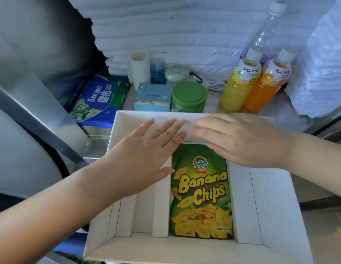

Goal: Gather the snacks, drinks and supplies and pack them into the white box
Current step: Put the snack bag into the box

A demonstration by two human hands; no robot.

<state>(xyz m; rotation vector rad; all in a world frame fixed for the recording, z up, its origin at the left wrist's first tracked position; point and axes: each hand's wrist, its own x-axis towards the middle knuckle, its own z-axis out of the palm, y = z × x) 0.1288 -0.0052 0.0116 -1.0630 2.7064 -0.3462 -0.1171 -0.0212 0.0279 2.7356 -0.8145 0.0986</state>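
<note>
Progress: early, by my reading; one item is in and many stand outside.
Container: open-topped white cardboard box (270, 202) with upright white dividers, nearest me on the tabletop (213, 103).
Packed: green bag of banana chips (201, 197), lying flat and label up in a middle compartment of the white cardboard box. The compartments I can see beside it hold nothing.
Left grip (147, 155): flat, fingers straight, above the far left part of the box, with nothing in it.
Right grip (238, 140): flat, fingers straight, above the far right part, with nothing in it. Its fingertips nearly meet the left's at the far wall; I cannot tell whether either touches the wall.
Drinks left: yellow juice bottle (238, 84) and orange juice bottle (266, 88), upright and touching, beyond the far right corner. A tall clear plastic bottle (268, 31) stands behind them.
Just behind far wall: green-lidded jar (189, 97) and pale blue carton (152, 97), side by side.
Left of box: blue soft pack of tissues (97, 101).
Further back: white roll (140, 69), small blue bottle (158, 73), pale green round case (176, 73).
Remaining: in my judgement, nearly all the gathering; both grips are free to take the nearest items next.
</note>
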